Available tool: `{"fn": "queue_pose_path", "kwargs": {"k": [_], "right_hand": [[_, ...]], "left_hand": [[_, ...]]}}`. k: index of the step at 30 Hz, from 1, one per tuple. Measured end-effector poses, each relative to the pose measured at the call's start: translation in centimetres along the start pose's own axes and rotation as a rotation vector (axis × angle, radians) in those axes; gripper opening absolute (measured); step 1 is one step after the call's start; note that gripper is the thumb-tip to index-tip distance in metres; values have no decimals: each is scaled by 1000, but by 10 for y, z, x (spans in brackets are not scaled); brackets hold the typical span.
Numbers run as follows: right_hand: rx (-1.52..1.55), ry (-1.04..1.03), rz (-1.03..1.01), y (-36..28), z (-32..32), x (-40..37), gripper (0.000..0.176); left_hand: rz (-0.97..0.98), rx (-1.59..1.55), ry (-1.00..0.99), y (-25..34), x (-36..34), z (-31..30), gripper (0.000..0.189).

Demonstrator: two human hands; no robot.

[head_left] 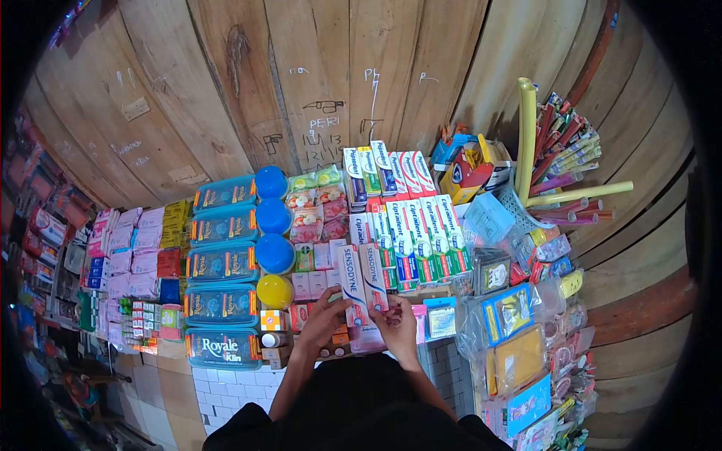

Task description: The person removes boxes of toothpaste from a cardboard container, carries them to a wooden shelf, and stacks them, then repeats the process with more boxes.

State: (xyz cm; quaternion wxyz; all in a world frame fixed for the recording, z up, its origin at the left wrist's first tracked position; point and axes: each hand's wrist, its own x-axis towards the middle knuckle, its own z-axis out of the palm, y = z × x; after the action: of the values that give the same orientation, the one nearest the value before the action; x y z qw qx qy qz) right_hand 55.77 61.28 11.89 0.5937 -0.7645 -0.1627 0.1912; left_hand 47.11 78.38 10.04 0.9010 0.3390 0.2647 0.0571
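Two white Sensodyne toothpaste boxes stand side by side in front of me, slightly tilted. My left hand (322, 325) is closed on the lower part of the left toothpaste box (351, 279). The right toothpaste box (372, 272) has its lower end in the fingers of my right hand (397, 325). Just beyond them, several Ciptadent toothpaste boxes (421, 237) stand in a row, and Pepsodent toothpaste boxes (380, 169) rise behind those. Small pink boxes (308, 284) are left of my left hand. A pink package (366, 340) lies partly hidden between my wrists.
Blue Royale tubs (222, 304) and round blue containers (274, 253) line the left, with a yellow one (274, 292) nearest. Plastic-wrapped goods (519, 361) crowd the right. A basket (519, 203) holds yellow tubes (526, 135). A plank wall (316, 68) stands behind.
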Motion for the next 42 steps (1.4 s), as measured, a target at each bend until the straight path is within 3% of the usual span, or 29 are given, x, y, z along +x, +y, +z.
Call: {"fn": "queue_pose_path", "kwargs": {"k": [5, 8, 11, 20, 23, 29, 38, 41, 42], "right_hand": [[-216, 64, -375, -9, -6, 9, 54], [-464, 85, -434, -23, -13, 9, 52], [-500, 18, -537, -13, -16, 17, 52], [-580, -26, -566, -9, -2, 42, 47], [-575, -49, -445, -16, 2, 54, 45], [-600, -58, -454, -19, 8, 71, 42], [-537, 1, -543, -11, 14, 85, 38], [-381, 22, -630, -17, 11, 76, 38], [-309, -51, -537, -19, 7, 70, 40]], "left_hand": [[71, -88, 1, 1, 9, 3, 42], [104, -117, -1, 2, 16, 3, 42], [104, -121, 3, 3, 19, 3, 43], [135, -116, 19, 11, 23, 4, 41], [142, -130, 18, 11, 23, 4, 41], [155, -126, -1, 10, 18, 5, 40], [170, -134, -7, 7, 16, 5, 41], [183, -135, -9, 9, 11, 7, 41], [186, -137, -9, 9, 10, 7, 41]]}}
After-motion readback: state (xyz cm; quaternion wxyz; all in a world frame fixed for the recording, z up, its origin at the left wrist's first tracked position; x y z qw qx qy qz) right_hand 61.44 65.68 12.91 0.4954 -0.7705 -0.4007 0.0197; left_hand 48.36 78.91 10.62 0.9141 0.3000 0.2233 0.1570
